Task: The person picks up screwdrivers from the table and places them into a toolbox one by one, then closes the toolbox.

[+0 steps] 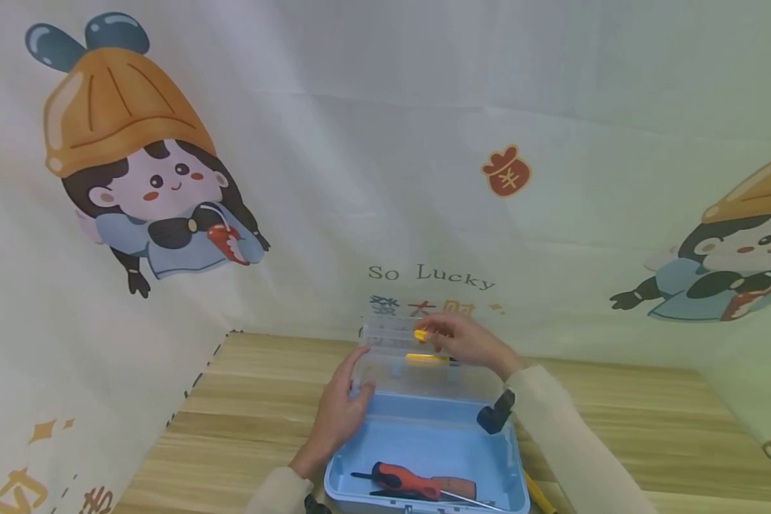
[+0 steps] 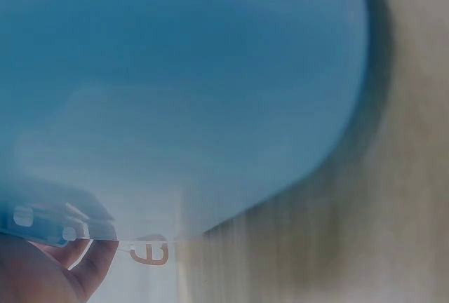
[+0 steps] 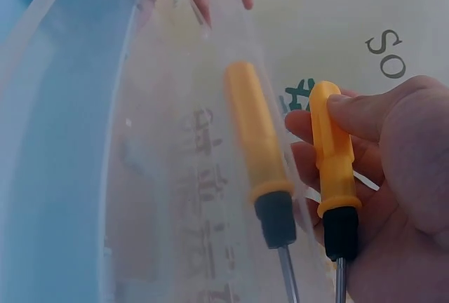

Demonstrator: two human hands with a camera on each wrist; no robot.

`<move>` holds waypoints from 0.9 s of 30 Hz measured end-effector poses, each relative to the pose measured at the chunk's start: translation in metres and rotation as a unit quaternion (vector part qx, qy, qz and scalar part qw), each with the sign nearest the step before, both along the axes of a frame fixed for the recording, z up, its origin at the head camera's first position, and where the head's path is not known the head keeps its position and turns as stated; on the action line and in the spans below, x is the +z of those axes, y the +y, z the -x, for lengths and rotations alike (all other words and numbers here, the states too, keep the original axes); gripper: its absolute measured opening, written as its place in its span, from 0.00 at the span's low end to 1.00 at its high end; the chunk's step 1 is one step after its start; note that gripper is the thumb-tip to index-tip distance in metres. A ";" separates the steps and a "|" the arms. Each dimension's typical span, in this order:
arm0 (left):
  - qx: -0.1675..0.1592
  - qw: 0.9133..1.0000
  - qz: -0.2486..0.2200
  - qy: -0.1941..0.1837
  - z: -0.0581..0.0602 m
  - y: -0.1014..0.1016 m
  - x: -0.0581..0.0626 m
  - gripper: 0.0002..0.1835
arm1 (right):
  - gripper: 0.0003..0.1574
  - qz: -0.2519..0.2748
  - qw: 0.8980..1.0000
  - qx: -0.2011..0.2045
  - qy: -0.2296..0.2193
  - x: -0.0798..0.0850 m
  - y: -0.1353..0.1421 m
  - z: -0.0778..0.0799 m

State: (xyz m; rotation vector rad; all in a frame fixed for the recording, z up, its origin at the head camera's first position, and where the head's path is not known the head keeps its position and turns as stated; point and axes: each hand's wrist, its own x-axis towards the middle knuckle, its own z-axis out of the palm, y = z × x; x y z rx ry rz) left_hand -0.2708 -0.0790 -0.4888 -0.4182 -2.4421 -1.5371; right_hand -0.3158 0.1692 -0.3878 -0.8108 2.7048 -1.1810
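Note:
A light blue toolbox stands on the table with its translucent lid raised. My left hand grips the lid's left edge, thumb on the near side. Above the lid, my right hand holds a screwdriver by its yellow handle, thumb along it, with the metal shaft pointing away from the fingers. A second yellow handle shape shows at the lid; whether it is a reflection or another tool I cannot tell. Inside the box lies a red and black screwdriver beside another red handle.
On the wooden table, a yellow tool lies against the box's right side, partly hidden by the right sleeve. A printed white cloth hangs behind the table.

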 end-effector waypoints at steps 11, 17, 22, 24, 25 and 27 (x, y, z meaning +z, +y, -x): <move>0.002 1.000 0.003 -0.002 -0.001 0.001 0.002 0.30 | 0.17 -0.016 1.000 0.007 0.004 -0.007 0.000 0.005; -0.001 1.000 0.001 -0.004 -0.003 0.001 0.004 0.31 | 0.17 -0.025 0.999 0.014 0.019 -0.009 -0.002 0.004; -0.002 1.000 0.000 0.001 -0.003 0.000 0.004 0.31 | 0.16 -0.035 0.998 0.031 0.041 -0.009 -0.002 0.002; -0.001 1.000 -0.001 0.004 -0.003 0.000 0.003 0.30 | 0.16 -0.037 0.998 0.031 0.040 -0.009 -0.003 0.001; -0.001 1.000 0.001 0.005 -0.002 0.000 0.003 0.31 | 0.16 -0.038 0.998 0.029 0.039 -0.009 -0.003 0.000; -0.001 1.000 0.003 0.008 -0.001 0.000 0.001 0.31 | 0.15 -0.043 0.998 0.024 0.040 -0.010 -0.003 0.000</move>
